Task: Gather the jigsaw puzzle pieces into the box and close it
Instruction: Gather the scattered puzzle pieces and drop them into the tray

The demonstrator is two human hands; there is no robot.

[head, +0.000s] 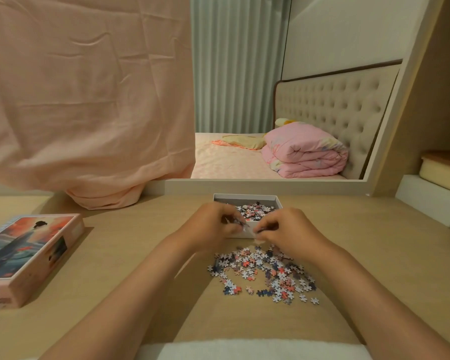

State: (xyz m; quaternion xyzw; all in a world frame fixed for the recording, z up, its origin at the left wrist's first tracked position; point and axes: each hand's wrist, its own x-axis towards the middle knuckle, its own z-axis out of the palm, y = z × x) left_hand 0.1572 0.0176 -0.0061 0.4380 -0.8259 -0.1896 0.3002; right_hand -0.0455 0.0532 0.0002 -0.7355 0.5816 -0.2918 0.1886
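A white open box [247, 197] stands on the wooden table, partly filled with small jigsaw pieces [255, 210]. In front of it lies a loose heap of puzzle pieces [264, 272] in white, pink and dark blue. My left hand [211, 227] and my right hand [287, 229] hover side by side over the box's near edge, each with fingers pinched on a few pieces. The box lid [29, 253], pink with a printed picture of a figure, lies face up at the far left of the table.
A pink cloth [89, 100] hangs over the left part of a mirror and rests on the table behind the box. The mirror shows a bed with a folded pink duvet. White blocks [431, 203] sit at the right edge. A white towel [257, 349] lies at the near edge.
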